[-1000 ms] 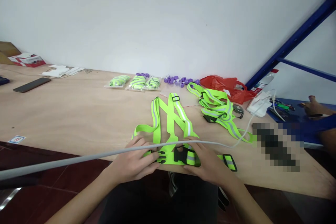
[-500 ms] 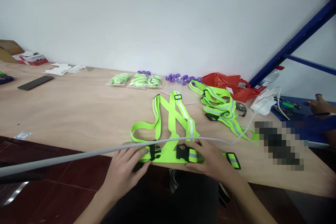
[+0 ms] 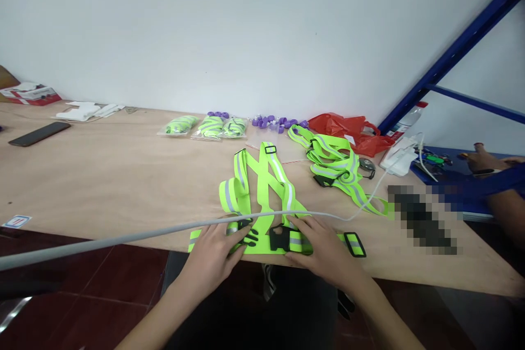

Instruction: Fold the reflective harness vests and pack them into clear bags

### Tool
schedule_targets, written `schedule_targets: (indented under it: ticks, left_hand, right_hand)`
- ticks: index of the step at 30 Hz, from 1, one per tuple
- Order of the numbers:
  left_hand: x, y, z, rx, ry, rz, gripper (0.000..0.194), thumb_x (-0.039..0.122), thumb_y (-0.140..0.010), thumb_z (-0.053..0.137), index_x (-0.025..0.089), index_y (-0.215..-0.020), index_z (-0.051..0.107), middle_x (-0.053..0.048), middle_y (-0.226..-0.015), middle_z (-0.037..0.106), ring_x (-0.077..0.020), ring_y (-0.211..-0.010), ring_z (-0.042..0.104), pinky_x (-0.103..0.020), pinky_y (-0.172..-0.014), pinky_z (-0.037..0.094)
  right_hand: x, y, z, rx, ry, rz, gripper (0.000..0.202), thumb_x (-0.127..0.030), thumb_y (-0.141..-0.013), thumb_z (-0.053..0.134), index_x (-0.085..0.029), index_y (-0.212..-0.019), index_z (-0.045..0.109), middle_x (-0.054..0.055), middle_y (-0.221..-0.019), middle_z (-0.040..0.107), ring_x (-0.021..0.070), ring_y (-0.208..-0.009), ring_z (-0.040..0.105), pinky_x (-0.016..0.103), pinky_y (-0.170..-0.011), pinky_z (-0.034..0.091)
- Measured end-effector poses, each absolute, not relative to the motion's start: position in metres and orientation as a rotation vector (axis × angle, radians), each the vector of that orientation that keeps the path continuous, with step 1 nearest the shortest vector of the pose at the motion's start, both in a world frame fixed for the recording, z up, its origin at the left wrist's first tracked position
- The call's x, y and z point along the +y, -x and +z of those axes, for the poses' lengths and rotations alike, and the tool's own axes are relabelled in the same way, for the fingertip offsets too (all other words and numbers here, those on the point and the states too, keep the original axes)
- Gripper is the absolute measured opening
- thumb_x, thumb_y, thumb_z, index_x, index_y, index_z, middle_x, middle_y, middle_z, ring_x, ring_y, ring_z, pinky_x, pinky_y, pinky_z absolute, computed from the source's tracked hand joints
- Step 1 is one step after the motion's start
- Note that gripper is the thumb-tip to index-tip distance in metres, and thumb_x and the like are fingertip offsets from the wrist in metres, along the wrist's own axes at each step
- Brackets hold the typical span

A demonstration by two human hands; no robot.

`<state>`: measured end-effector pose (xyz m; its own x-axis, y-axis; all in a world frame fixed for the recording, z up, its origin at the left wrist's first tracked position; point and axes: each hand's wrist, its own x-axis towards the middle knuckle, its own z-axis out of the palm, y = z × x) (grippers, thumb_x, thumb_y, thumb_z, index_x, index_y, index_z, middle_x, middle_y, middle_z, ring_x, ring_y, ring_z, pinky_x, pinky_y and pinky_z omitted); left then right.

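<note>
A neon-green reflective harness (image 3: 262,183) with grey stripes lies at the table's front edge, its straps crossing. My left hand (image 3: 213,251) pinches its left waist strap just behind the black pronged buckle half (image 3: 250,236), and my fingers partly cover that buckle. Opposite it sits the black socket half (image 3: 279,238), a small gap away and unfastened. Fingers and thumb of my right hand (image 3: 326,246) close on the striped strap beside the socket. To the right of that hand, a black slider (image 3: 355,245) shows on the strap end. The left shoulder strap (image 3: 228,196) is looped loosely.
A grey cable (image 3: 164,231) crosses in front of the harness. Bagged harnesses (image 3: 211,127), purple rings (image 3: 273,122) and a red plastic bag (image 3: 348,130) line the back. A loose pile of green straps (image 3: 336,161) lies right. Another person's hand (image 3: 486,161) is far right.
My left hand has shifted right with the pronged half, bringing it nearer the socket and turning it. The left strap's loop has drawn in. The view has turned slightly to the right.
</note>
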<state>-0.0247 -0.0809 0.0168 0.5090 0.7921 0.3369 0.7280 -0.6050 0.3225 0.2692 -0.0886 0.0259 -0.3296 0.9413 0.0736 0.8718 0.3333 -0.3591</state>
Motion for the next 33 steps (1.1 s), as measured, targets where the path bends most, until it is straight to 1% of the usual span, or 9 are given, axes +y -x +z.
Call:
schedule_targets:
  ticks: [3,6,10,13,17,20,23,29,33]
  left_hand:
    - [-0.079,0.023,0.015,1.254,-2.566,0.712,0.045,0.018,-0.096,0.056,0.030,-0.139,0.063,-0.012,-0.131,0.063,-0.0335,-0.114,0.065,-0.047,-0.086,0.060]
    - [-0.074,0.024,0.016,1.154,-2.572,0.679,0.044,0.015,-0.097,0.053,0.027,-0.139,0.063,-0.011,-0.134,0.064,-0.0325,-0.118,0.065,-0.047,-0.092,0.060]
    - [-0.063,0.027,0.018,1.027,-2.583,0.577,0.042,0.014,-0.097,0.053,0.026,-0.136,0.065,-0.010,-0.132,0.067,-0.0306,-0.114,0.068,-0.044,-0.088,0.063]
    - [-0.058,0.029,0.017,0.973,-2.569,0.569,0.035,0.018,-0.096,0.061,0.024,-0.130,0.068,-0.011,-0.131,0.067,-0.0308,-0.117,0.067,-0.046,-0.092,0.062]
    - [-0.058,0.028,0.014,0.911,-2.535,0.795,0.030,0.024,-0.097,0.065,0.022,-0.127,0.069,-0.013,-0.128,0.068,-0.0291,-0.116,0.067,-0.045,-0.093,0.061]
    - [-0.058,0.025,0.015,0.839,-2.501,1.023,0.029,0.023,-0.099,0.063,0.023,-0.128,0.068,-0.012,-0.123,0.071,-0.0268,-0.114,0.068,-0.042,-0.093,0.061]
    - [-0.058,0.023,0.017,0.777,-2.487,1.169,0.028,0.021,-0.100,0.064,0.022,-0.127,0.068,-0.012,-0.120,0.072,-0.0250,-0.113,0.068,-0.041,-0.095,0.061]
    - [-0.056,0.025,0.015,0.732,-2.497,1.234,0.020,0.021,-0.100,0.064,0.019,-0.119,0.072,-0.013,-0.119,0.073,-0.0239,-0.111,0.070,-0.040,-0.095,0.061]
    - [-0.055,0.026,0.011,0.722,-2.503,1.266,0.017,0.021,-0.099,0.066,0.019,-0.115,0.073,-0.012,-0.118,0.074,-0.0218,-0.106,0.073,-0.038,-0.093,0.061]
  right_hand:
    - [-0.089,-0.271,0.025,-2.303,1.619,0.444,0.065,-0.036,-0.080,0.080,-0.028,-0.141,0.059,0.011,-0.130,0.067,0.0320,-0.119,0.065,0.046,-0.098,0.055]
    - [-0.090,-0.270,0.024,-2.256,1.595,0.537,0.065,-0.034,-0.083,0.076,-0.029,-0.144,0.055,0.010,-0.133,0.064,0.0305,-0.121,0.064,0.044,-0.099,0.054]
    - [-0.092,-0.267,0.025,-2.187,1.576,0.601,0.062,-0.032,-0.084,0.075,-0.030,-0.143,0.056,0.009,-0.130,0.063,0.0289,-0.119,0.064,0.042,-0.097,0.056]
    - [-0.091,-0.263,0.026,-2.161,1.575,0.618,0.056,-0.029,-0.082,0.076,-0.028,-0.136,0.061,0.009,-0.126,0.063,0.0279,-0.116,0.064,0.041,-0.097,0.056]
    - [-0.089,-0.263,0.026,-2.151,1.559,0.633,0.055,-0.025,-0.081,0.075,-0.028,-0.134,0.062,0.009,-0.128,0.064,0.0273,-0.115,0.065,0.041,-0.098,0.056]
    - [-0.088,-0.264,0.025,-2.149,1.536,0.630,0.053,-0.026,-0.083,0.074,-0.027,-0.135,0.061,0.010,-0.134,0.065,0.0287,-0.121,0.063,0.045,-0.103,0.053]
    - [-0.087,-0.265,0.023,-2.139,1.518,0.628,0.053,-0.028,-0.084,0.074,-0.027,-0.135,0.062,0.010,-0.136,0.066,0.0296,-0.124,0.063,0.047,-0.105,0.052]
    - [-0.087,-0.266,0.022,-2.068,1.512,0.584,0.055,-0.035,-0.086,0.074,-0.029,-0.139,0.061,0.008,-0.134,0.068,0.0291,-0.123,0.064,0.046,-0.104,0.053]
    - [-0.089,-0.265,0.023,-2.050,1.468,0.575,0.055,-0.034,-0.087,0.074,-0.029,-0.140,0.061,0.007,-0.135,0.067,0.0275,-0.123,0.064,0.042,-0.106,0.053]
